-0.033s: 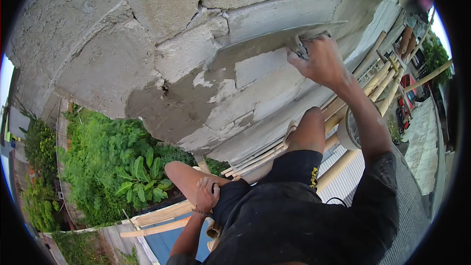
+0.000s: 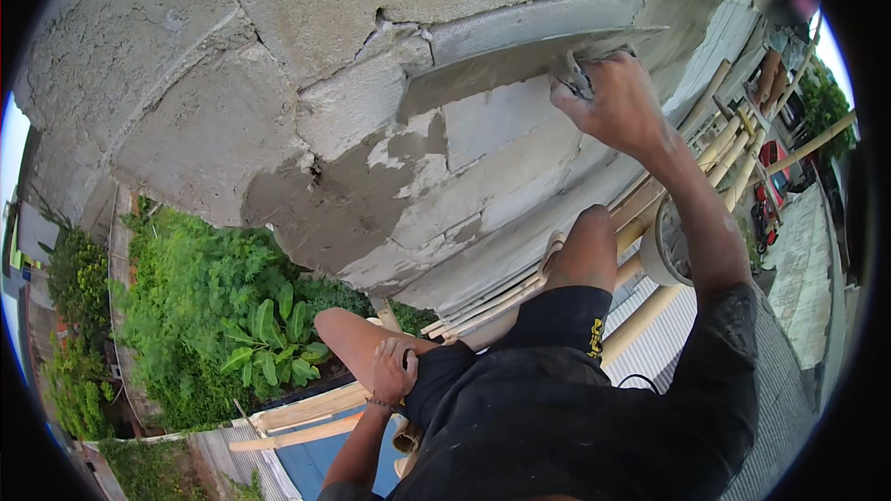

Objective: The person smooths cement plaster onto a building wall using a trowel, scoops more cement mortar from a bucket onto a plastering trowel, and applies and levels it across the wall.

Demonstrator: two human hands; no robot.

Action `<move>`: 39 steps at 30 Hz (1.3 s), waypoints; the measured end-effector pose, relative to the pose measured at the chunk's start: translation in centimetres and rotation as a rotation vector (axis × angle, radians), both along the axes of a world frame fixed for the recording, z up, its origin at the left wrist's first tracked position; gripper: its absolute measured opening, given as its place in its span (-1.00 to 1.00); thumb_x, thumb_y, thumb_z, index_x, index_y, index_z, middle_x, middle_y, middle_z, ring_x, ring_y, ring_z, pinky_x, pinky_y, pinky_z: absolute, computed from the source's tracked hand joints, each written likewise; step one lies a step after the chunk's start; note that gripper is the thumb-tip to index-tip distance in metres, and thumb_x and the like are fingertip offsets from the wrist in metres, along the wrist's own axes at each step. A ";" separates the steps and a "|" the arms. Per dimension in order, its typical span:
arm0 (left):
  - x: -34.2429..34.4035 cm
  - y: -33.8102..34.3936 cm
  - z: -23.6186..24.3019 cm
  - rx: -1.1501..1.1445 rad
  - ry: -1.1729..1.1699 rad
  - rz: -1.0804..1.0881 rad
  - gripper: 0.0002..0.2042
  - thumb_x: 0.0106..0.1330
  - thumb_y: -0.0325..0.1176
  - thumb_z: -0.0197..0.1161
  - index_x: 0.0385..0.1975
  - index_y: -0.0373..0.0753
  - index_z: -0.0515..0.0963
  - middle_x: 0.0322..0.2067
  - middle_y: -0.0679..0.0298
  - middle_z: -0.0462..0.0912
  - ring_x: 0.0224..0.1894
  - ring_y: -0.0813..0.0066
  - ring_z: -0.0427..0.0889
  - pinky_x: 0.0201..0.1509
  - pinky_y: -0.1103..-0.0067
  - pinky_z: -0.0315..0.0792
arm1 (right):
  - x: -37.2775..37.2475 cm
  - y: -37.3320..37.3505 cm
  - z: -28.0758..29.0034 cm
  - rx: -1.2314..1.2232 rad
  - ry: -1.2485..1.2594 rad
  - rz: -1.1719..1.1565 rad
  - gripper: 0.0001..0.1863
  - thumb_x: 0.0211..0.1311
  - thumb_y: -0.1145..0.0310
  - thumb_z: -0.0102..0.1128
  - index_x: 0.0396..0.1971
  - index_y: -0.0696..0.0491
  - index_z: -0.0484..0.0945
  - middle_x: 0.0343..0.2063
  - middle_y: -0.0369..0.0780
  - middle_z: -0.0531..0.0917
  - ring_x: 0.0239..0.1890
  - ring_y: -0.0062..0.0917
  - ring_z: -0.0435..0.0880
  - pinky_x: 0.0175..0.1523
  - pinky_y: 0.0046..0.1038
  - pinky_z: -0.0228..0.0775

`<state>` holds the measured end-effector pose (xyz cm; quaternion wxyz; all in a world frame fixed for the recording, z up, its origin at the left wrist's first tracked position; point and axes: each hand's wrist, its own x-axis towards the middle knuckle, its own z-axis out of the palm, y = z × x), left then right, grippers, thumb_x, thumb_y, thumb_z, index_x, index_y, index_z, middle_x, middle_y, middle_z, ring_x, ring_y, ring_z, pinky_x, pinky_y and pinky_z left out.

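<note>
My right hand is closed around the grip of a plastering trowel, smeared with grey mortar. Its long thin blade lies against the block wall, along the lower side of a raised pale block. Wet grey plaster covers part of the wall to the left and below; bare pale blocks show between the patches. My left hand rests on my left thigh at the hem of my dark shorts, fingers loosely spread and holding nothing. A bracelet circles that wrist.
A mortar-stained bucket stands beside my right forearm. Bamboo poles of a scaffold run under and beside me, high above corrugated roofing. Green plants grow far below on the left. Another person is at the far right.
My right hand and the trowel have shifted slightly up and to the right along the wall. My left hand stays on the thigh.
</note>
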<state>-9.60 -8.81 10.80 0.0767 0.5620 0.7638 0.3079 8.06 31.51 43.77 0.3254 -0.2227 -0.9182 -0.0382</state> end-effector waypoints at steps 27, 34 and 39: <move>0.9 -1.2 2.3 0.045 0.017 0.016 -0.88 0.12 -0.37 0.17 -0.41 -0.26 0.53 -0.35 0.15 0.53 -0.25 0.14 0.51 -0.09 0.35 0.38 | -0.5 -2.6 5.2 -0.032 -0.166 -0.120 -0.67 -0.13 0.16 0.30 -0.64 0.17 0.58 -0.61 0.01 0.59 -0.45 -0.10 0.61 -0.24 -0.21 0.44; 0.5 -2.3 -2.3 -0.034 0.136 0.034 -0.80 0.17 -0.35 0.11 -0.26 -0.25 0.53 -0.13 -0.03 0.52 -0.06 -0.01 0.48 0.07 0.14 0.31 | -1.6 -1.3 15.9 0.217 -0.211 -0.135 -0.67 -0.22 0.23 0.28 -0.55 0.22 0.57 -0.58 0.02 0.59 -0.42 -0.07 0.58 -0.18 -0.21 0.44; -0.5 -1.9 -2.8 0.109 0.298 -0.204 -0.88 0.18 -0.36 0.11 -0.40 -0.26 0.49 -0.30 0.04 0.49 -0.23 -0.01 0.43 -0.10 0.19 0.30 | -1.6 -0.3 19.2 0.178 -0.108 -0.048 -0.64 -0.24 0.21 0.26 -0.58 0.27 0.56 -0.61 0.06 0.57 -0.45 -0.04 0.58 -0.17 -0.19 0.44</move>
